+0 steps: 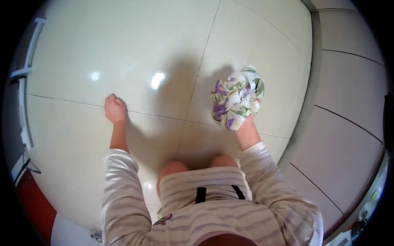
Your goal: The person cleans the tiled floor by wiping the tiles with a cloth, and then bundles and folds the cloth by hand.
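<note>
Right hand (248, 119) holds the bunched cloth (234, 99), which lies toward eleven o'clock from the wrist, long axis one-to-seven; left hand (115, 108), fingers curled tight, is well apart at nine.

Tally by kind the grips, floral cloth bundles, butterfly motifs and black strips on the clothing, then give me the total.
Grips: 2, the left grip and the right grip
Floral cloth bundle: 1, in the right grip
Butterfly motif: 1
Black strips: 2
Total: 6
</note>
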Tool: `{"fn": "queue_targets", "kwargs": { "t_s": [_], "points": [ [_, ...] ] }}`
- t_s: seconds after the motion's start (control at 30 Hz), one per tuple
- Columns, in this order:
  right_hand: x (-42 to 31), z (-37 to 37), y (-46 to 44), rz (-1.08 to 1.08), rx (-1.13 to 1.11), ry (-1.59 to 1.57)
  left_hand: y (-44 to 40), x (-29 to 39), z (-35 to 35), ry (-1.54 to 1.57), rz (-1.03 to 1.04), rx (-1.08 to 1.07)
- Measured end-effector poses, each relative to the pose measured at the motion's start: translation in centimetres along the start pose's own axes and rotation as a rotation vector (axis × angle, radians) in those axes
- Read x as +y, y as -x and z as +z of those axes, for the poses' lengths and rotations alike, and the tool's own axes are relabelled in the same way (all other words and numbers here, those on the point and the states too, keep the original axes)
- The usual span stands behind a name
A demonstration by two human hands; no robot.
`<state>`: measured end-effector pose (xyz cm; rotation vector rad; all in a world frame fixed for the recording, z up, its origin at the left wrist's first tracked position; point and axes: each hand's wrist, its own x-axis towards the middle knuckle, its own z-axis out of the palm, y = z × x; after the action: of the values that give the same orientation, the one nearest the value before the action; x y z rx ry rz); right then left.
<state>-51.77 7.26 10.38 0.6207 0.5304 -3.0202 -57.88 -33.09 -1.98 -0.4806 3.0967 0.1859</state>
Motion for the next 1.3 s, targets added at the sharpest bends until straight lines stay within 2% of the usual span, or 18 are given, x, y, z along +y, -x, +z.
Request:
{"fn": "queue_targets", "kwargs": {
  "t_s": [0.03, 0.13, 0.2, 0.23, 0.3, 0.37, 0.4, 0.47, 0.5, 0.57, 0.6, 0.7, 0.87, 0.97, 1.03, 1.1, 1.17, 1.3],
  "points": [
    [-0.3, -0.1, 0.0, -0.009, -0.019, -0.021, -0.6, -0.4, -0.1, -0.010, 0.013, 0.025],
    [-1.9, 0.4, 0.6, 0.039, 0.210, 0.157, -2.5, -1.8, -1.4, 0.201, -0.046, -0.061],
    [-1.6, 3.7, 2.0, 0.009, 0.261, 0.108, -3.4, -1.3, -4.7, 0.524, 0.112, -0.058],
    [-0.6, 4.7, 1.2, -0.002, 0.287, 0.030, -4.7, 0.0, -6.9, 0.627, 0.070, -0.121],
    [1.1, 6.7, 0.9, 0.008, 0.241, -0.021, -4.9, 3.9, -9.9, 0.850, 0.099, -0.390],
    [1.2, 6.7, 0.4, 0.068, 0.336, -0.074, -1.0, 9.8, -10.2, 1.155, -0.130, -0.865],
    [0.8, 7.5, 0.6, 0.087, 0.207, -0.135, 1.6, 12.7, -11.2, 1.151, -0.188, -1.071],
    [-0.3, 7.0, 0.8, 0.121, 0.165, -0.217, 7.6, 16.4, -11.6, 1.142, -0.094, -1.122],
    [-0.8, 6.1, 1.0, 0.147, 0.159, -0.287, 8.6, 17.4, -11.6, 1.130, -0.083, -1.118],
    [-1.0, 3.5, 2.0, 0.117, 0.230, -0.134, 10.3, 17.6, -10.5, 0.973, 0.219, -0.840],
    [-1.1, 3.5, 2.3, 0.112, 0.198, -0.150, 9.5, 17.1, -9.8, 1.102, 0.123, -0.791],
    [-0.6, 3.6, 2.4, 0.111, 0.164, -0.093, 3.9, 13.7, -10.5, 0.996, 0.115, -0.651],
    [-0.3, 3.8, 1.8, 0.138, 0.108, -0.142, -0.8, 13.2, -13.1, 0.935, 0.101, -0.670],
    [-0.7, 2.9, 1.6, 0.154, 0.123, -0.167, -3.9, 14.4, -12.4, 0.819, 0.201, -0.572],
    [-0.6, 1.1, 2.4, 0.156, 0.150, -0.181, -7.2, 14.8, -11.2, 0.724, 0.407, -0.377],
    [-0.9, -1.0, 2.6, 0.168, 0.291, -0.003, -9.9, 16.3, -11.6, 0.566, 0.500, -0.398],
    [-0.7, -2.3, 2.5, 0.150, 0.240, -0.015, -12.8, 17.8, -10.1, 0.517, 0.584, -0.394],
    [1.3, -6.8, 2.3, 0.381, 0.335, 0.163, -16.8, 22.3, -7.3, 0.445, 0.673, -0.395]
  ]
}}
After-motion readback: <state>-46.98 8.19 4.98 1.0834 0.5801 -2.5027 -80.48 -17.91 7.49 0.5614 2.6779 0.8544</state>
